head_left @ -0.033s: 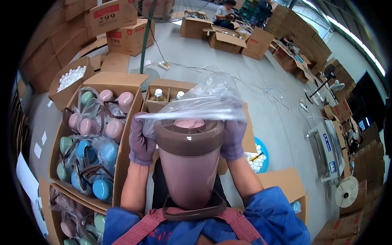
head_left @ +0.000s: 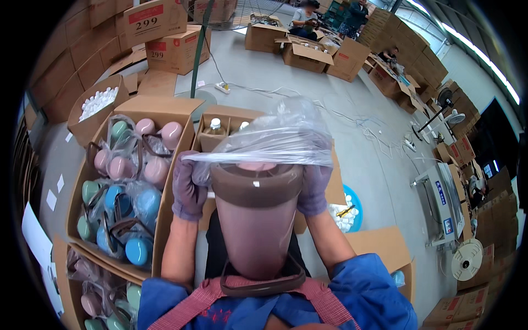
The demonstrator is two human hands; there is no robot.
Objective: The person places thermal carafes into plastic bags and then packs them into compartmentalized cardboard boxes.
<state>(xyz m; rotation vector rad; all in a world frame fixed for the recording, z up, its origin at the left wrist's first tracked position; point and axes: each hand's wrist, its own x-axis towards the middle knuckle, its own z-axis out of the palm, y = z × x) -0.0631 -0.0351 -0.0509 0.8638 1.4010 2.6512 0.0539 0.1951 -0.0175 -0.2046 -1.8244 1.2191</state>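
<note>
Head-mounted fisheye — downward and forward, close over the hands (head_left: 190,192).

On the right, a broad lane of grey floor (head_left: 385,190) lies between the blue basin (head_left: 360,212) and the metal machine (head_left: 435,206), with room for an arm. The right wall of the flask-filled carton (head_left: 171,190) stands close beside the left hand (head_left: 190,190), and the divided carton (head_left: 234,112) blocks the way ahead, while the plastic bag (head_left: 275,135) covers the far edge of the pink flask (head_left: 256,231).
</note>
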